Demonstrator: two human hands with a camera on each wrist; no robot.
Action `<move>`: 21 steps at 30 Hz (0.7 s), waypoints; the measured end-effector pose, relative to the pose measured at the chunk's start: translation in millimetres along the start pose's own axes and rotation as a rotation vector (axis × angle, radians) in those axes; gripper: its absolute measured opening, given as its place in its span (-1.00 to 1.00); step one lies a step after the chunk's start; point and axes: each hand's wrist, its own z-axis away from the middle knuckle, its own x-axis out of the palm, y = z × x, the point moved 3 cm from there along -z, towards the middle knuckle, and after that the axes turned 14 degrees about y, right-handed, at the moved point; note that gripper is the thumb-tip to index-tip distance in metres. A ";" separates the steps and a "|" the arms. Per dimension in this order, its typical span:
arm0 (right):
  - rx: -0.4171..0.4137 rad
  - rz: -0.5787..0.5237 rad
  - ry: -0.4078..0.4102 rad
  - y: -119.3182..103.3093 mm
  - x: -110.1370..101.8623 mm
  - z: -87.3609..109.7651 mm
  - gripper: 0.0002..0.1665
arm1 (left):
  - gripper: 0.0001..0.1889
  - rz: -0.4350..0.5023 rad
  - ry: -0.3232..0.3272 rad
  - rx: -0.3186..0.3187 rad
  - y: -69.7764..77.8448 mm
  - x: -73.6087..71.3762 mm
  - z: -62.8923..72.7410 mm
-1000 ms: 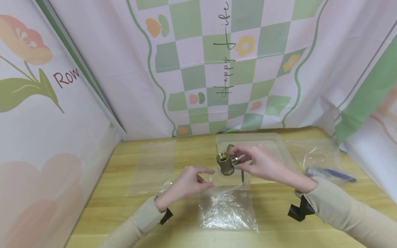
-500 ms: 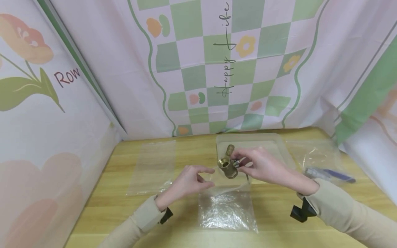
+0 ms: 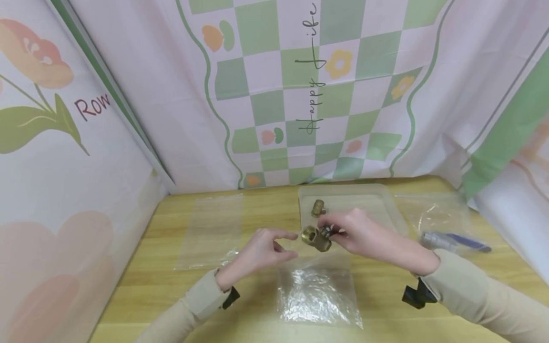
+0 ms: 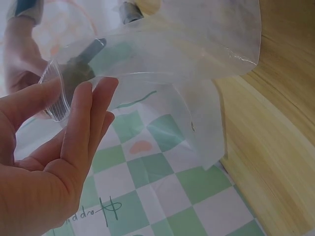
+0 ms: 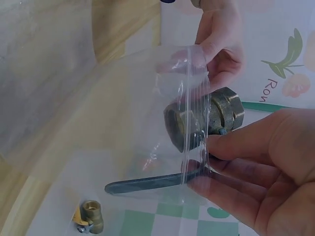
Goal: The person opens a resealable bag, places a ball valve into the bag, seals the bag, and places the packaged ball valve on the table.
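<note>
In my right hand I grip a brass ball valve by the handle side, its threaded opening tilted toward the left. The dark lever handle points into a clear zip bag, and the valve body overlaps the bag's ridged mouth. My left hand holds the bag's mouth, thumb on one side and fingers on the other, with thumb and forefinger spread apart. In the head view the bag slopes down from the hands onto the table. A second, smaller brass valve lies behind my right fingertips.
A translucent shallow tray at the back contains the small valve. Another flat clear bag lies on the left of the wooden table. On the right rests a bag with a blue-handled item. Printed curtains enclose the back and sides.
The brass ball valve has tilted and moved slightly down toward me in my right hand. The small valve in the tray now shows more fully. My left hand has barely moved.
</note>
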 end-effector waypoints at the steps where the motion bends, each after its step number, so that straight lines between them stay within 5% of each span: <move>1: -0.007 0.005 -0.004 -0.4 0.6 0.3 -0.57 | -0.55 0.000 0.000 0.002 0.4 0.1 -0.2; 21: 0.010 0.048 -0.128 -11.1 15.3 3.9 -0.72 | -0.54 0.003 -0.008 0.030 6.0 3.6 -1.8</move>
